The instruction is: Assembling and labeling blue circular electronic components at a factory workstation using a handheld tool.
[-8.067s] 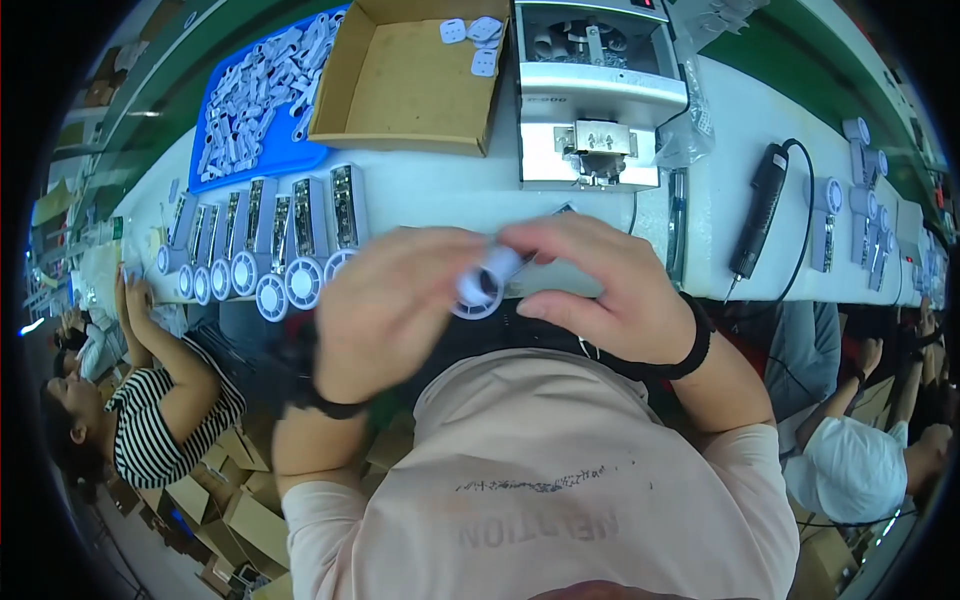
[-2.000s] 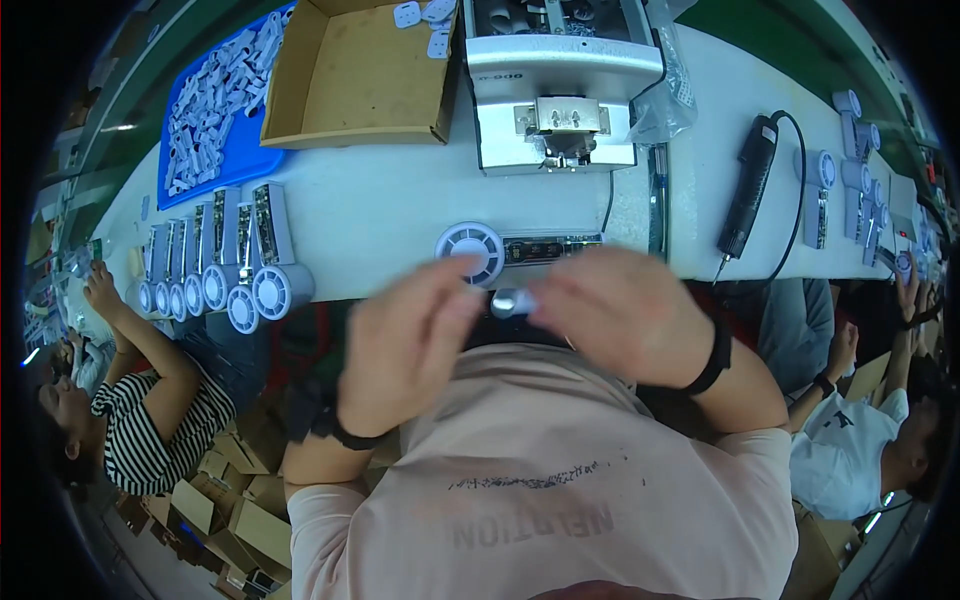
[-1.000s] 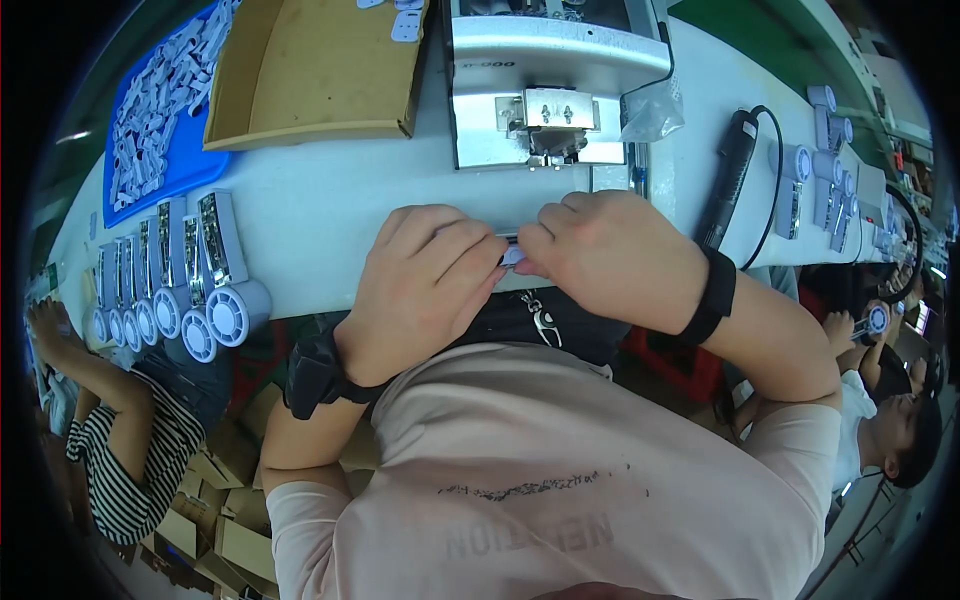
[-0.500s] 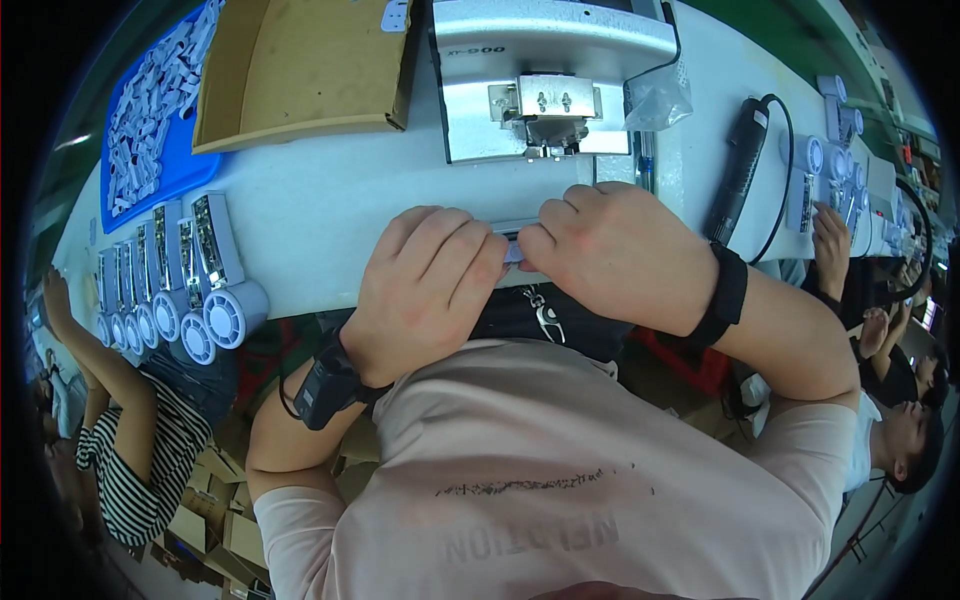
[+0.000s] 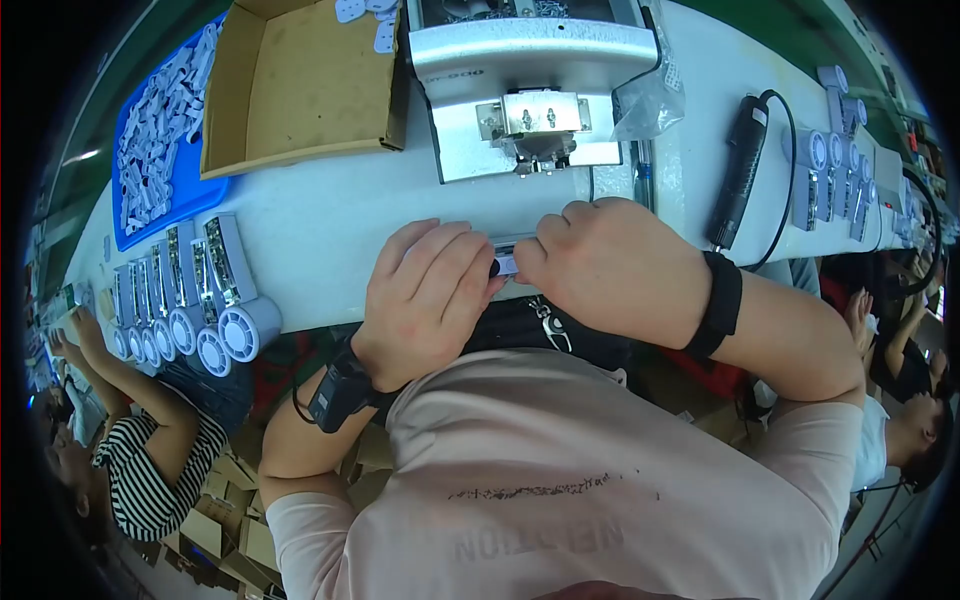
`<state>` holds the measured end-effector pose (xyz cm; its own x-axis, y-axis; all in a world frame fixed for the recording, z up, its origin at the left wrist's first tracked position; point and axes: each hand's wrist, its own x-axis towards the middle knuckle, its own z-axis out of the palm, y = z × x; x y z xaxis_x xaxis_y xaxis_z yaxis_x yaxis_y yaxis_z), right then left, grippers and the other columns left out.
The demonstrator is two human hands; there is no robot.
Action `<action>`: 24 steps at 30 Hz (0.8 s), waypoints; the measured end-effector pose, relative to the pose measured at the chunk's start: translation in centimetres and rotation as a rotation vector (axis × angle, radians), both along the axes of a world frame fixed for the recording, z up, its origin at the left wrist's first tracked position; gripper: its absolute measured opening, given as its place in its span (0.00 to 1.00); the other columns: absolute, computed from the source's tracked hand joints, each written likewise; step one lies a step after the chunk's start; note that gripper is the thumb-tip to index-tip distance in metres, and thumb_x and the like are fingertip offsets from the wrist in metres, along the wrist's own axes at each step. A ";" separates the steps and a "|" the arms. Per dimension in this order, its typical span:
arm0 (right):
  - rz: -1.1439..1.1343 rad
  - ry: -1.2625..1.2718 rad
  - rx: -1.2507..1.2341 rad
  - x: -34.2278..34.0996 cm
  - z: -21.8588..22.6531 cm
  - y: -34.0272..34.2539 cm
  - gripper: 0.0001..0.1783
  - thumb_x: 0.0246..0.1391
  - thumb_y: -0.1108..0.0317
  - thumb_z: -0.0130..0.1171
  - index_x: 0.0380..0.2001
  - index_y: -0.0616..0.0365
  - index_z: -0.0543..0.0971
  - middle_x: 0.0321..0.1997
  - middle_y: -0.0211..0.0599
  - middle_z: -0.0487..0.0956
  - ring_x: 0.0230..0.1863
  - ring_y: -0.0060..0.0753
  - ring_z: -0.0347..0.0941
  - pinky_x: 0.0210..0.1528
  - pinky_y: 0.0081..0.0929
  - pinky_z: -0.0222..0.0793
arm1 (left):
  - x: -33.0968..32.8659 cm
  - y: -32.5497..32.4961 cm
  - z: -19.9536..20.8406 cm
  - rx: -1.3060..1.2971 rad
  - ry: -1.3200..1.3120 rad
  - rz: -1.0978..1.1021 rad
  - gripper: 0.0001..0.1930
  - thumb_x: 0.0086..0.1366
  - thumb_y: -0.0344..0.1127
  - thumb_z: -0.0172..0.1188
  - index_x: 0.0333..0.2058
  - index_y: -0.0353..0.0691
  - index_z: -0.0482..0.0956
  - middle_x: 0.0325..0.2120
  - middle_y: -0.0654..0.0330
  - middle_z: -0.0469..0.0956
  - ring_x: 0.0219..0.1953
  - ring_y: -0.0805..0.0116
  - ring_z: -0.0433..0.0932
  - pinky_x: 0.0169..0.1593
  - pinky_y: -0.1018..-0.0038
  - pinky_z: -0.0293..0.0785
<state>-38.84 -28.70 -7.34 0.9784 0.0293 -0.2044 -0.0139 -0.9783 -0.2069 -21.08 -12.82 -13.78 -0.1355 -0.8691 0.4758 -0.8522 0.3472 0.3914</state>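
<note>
My left hand (image 5: pixel 432 295) and my right hand (image 5: pixel 612 268) are curled together at the near edge of the white bench (image 5: pixel 330 225). Between their fingertips they pinch a small white part (image 5: pixel 504 262); most of it is hidden by my fingers. A silver machine (image 5: pixel 535 85) stands on the bench directly behind my hands. A black band circles my right wrist and a black device is strapped to my left wrist.
A row of finished white units with round ends (image 5: pixel 205 300) lies at the left. Behind it are a blue tray of white parts (image 5: pixel 160 120) and an open cardboard box (image 5: pixel 300 85). A black electric screwdriver (image 5: pixel 735 175) with cord lies right; more white units (image 5: pixel 830 170) beyond. People sit on both sides.
My hands have come down from chest height to the bench edge and closed tighter on the small part. The round white unit seen earlier is no longer in my hands.
</note>
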 end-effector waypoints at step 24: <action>-0.030 0.088 0.178 0.8 0.6 -0.4 0.10 0.60 0.63 0.60 0.30 0.57 0.77 0.27 0.36 0.78 0.30 0.41 0.80 0.32 0.37 0.77 | -0.1 -0.2 0.8 -0.003 0.044 -0.032 0.17 0.52 0.28 0.72 0.41 0.32 0.81 0.43 0.54 0.79 0.46 0.54 0.80 0.50 0.57 0.79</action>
